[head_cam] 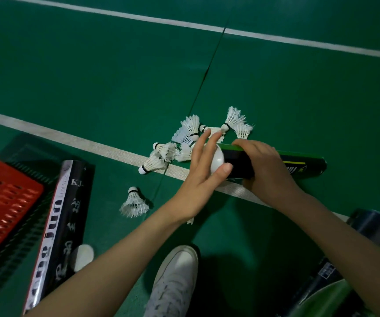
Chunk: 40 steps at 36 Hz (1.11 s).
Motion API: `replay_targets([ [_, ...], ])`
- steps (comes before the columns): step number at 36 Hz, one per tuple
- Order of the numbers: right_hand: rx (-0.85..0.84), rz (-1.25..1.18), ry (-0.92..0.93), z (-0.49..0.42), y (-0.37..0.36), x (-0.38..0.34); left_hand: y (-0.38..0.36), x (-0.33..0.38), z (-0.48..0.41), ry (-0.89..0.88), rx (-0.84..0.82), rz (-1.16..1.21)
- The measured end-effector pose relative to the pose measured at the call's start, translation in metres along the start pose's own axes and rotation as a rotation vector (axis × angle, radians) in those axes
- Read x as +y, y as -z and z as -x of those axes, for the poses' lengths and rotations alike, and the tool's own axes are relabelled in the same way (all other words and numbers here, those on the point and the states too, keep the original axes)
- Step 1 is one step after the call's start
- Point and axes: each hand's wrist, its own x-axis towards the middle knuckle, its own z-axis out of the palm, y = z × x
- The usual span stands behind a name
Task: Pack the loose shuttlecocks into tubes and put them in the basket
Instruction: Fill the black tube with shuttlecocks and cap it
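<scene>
Your right hand [267, 170] kept a closed grip round the dark green cardboard tube [299, 164], whose long axis lay left to right. Your left hand [204, 170] pinched the white round cap [217, 160] at its left end. The loose white feather shuttlecocks [184, 136] lay just beyond, nearer the left hand.

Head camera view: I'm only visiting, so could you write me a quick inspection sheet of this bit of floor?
Surface: green court floor with white lines.
Job's things: green tube held sideways; loose shuttlecocks heaped beyond it; lone shuttlecock apart; red basket at left; black lettered tube beside the basket; dark tubes at right.
Clutter: loose white cap by the black lettered tube; white shoe.
Hands: left hand grips the end cap on the green tube; right hand holds that tube.
Cables: nothing seen.
Surroundings: more court floor only.
</scene>
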Motion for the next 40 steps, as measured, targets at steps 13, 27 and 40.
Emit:
replay_targets([
  [13, -0.03, -0.057, -0.068, -0.004, 0.0, 0.001, 0.002, -0.003, -0.013, 0.437, 0.274, 0.937],
  [27, -0.164, -0.348, -0.143, 0.002, 0.04, -0.024, 0.002, -0.003, -0.014, 0.6, 0.098, 1.218],
  [40, 0.195, -0.252, -0.139, 0.001, 0.013, -0.035, 0.001, 0.002, -0.021, 0.564, 0.085, 1.128],
])
